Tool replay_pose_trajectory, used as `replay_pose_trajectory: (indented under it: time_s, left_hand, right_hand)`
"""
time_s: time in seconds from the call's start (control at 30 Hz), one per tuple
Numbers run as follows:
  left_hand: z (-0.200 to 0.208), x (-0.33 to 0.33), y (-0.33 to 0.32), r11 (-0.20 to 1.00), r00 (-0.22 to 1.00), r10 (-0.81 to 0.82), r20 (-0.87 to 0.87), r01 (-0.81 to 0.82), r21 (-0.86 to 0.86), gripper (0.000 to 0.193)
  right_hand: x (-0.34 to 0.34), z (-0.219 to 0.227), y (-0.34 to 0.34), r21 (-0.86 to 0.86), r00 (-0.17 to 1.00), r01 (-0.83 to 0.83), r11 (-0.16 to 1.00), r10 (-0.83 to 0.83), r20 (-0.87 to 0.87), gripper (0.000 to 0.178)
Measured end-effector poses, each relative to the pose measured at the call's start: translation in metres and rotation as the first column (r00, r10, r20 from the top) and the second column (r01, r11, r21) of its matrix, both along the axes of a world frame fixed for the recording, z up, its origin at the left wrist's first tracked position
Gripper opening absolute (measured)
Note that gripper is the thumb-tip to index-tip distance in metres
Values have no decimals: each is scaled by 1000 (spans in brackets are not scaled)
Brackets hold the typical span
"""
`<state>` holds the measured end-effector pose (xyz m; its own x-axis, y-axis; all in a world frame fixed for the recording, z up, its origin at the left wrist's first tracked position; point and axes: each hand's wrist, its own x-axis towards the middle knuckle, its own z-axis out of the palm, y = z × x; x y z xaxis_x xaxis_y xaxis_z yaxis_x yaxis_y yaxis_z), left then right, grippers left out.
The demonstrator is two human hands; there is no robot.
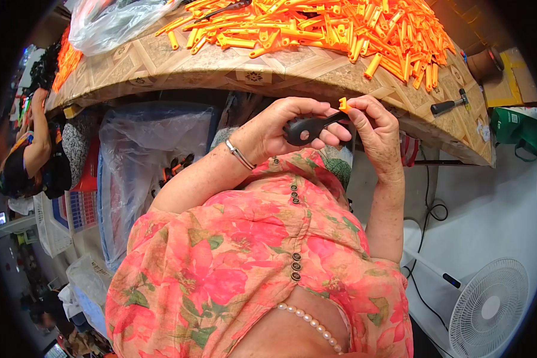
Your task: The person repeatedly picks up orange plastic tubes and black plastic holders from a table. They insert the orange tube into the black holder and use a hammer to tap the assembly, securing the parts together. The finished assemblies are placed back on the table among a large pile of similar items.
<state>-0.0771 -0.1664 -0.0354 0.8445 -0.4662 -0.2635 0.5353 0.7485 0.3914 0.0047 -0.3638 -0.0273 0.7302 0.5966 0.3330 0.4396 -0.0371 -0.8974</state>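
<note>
At the far left, a co-worker's arm is bent beside the table; lower down, a whitish plastic bag carries small dark marks, too blurred for reading; next comes a blue-edged bin with a clear plastic sheet in it; then the left hand is grasping a black spoon, which has a toothed edge and a round hole; the spoon is in front of the table's edge, its handle toward the right; at this handle's end, the right hand pinches a small orange piece between thumb and fingers; above lie many orange handles in a heap; farther right, a hammer rests on the table; beside the table, a green bag shows a pale printed patch; below it stands a white fan.
</note>
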Motion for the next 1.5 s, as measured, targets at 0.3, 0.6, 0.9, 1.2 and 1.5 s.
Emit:
replay_pose_trajectory:
  time_s: [0.3, 0.6, 0.9, 1.2, 1.5]
  left_hand:
    - [-4, 1, -9, 967, 971, 239, 10, -237, -97, 43]
    - [-1, -4, -19, 792, 871, 397, 291, -485, 370, 32]
    - [0, -6, -11, 783, 856, 440, 272, -514, 351, 32]
    - [3, -7, -13, 751, 860, 410, 304, -508, 423, 23]
    - [-1, -8, -14, 702, 838, 362, 409, -534, 472, 23]
  right_hand:
    - [-23, -25, 16, 468, 784, 441, 766, -76, -616, 18]
    - [-36, -32, 34, 400, 880, 343, 850, -141, -454, 14]
    - [-36, -23, 20, 306, 870, 269, 913, -95, -483, 18]
    - [-38, -25, 22, 264, 876, 246, 933, -98, -472, 15]
    - [-41, -24, 22, 234, 868, 209, 949, -70, -491, 15]
